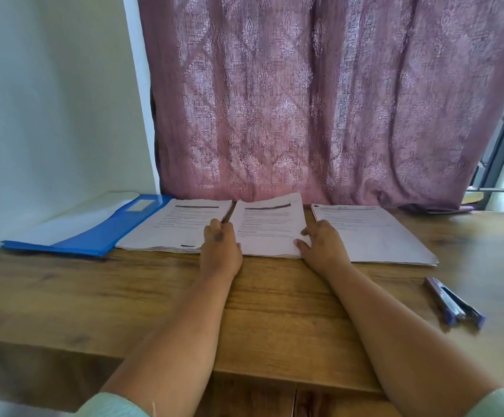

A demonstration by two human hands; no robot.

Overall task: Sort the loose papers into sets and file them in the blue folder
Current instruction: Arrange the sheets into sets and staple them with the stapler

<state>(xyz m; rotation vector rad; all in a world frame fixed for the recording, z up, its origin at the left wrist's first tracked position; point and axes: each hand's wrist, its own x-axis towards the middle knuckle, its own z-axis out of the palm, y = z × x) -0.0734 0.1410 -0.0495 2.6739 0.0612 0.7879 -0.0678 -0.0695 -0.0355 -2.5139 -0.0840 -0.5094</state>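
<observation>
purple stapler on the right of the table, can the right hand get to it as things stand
Probably yes: the purple stapler lies alone on bare wooden table beside the right forearm, and the right hand only rests on the middle paper stack.

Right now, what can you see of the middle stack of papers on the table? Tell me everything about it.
The middle stack of papers is white printed sheets with a dark header bar and lines of small text, too blurred to read. It lies flat on the wooden table, between two other stacks, apart from both. Its top sheet lifts at the far right corner. The left hand touches its left edge and the right hand touches its right edge, fingers on the paper.
</observation>
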